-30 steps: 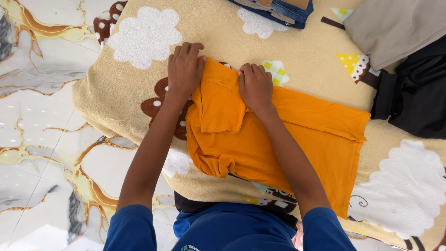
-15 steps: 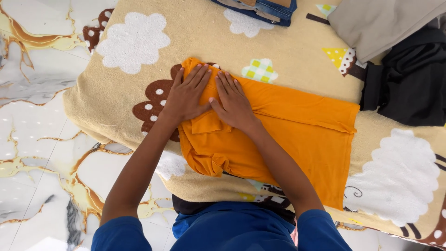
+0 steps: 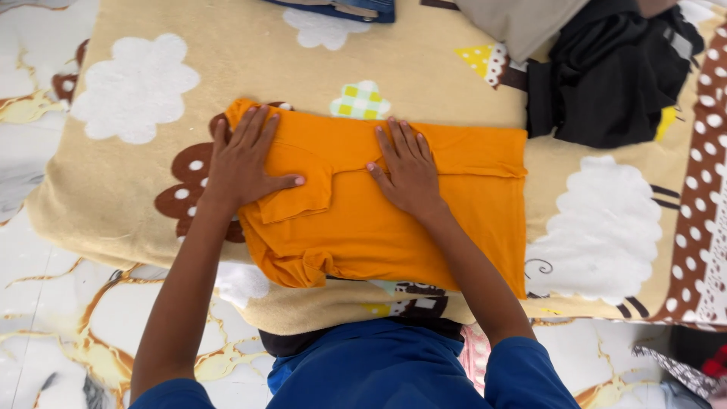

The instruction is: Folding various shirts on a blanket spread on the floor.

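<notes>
An orange shirt (image 3: 424,220) lies folded flat on a tan blanket (image 3: 227,68) printed with white clouds and brown flowers. My left hand (image 3: 244,160) presses palm-down on the shirt's left end, fingers spread, over a folded-in sleeve. My right hand (image 3: 407,170) lies flat on the shirt's middle near its far edge, fingers pointing away from me. Neither hand grips the cloth. Both my arms wear blue short sleeves.
A black garment (image 3: 606,76) is heaped at the far right on the blanket, beside a grey-beige cloth (image 3: 522,23). A blue denim piece (image 3: 341,9) lies at the far edge. White marble floor with gold veins (image 3: 45,303) surrounds the blanket on the left.
My hands, close together on the shirt's left part before, have slid apart: the left to the left end, the right toward the middle. The shirt lies flatter.
</notes>
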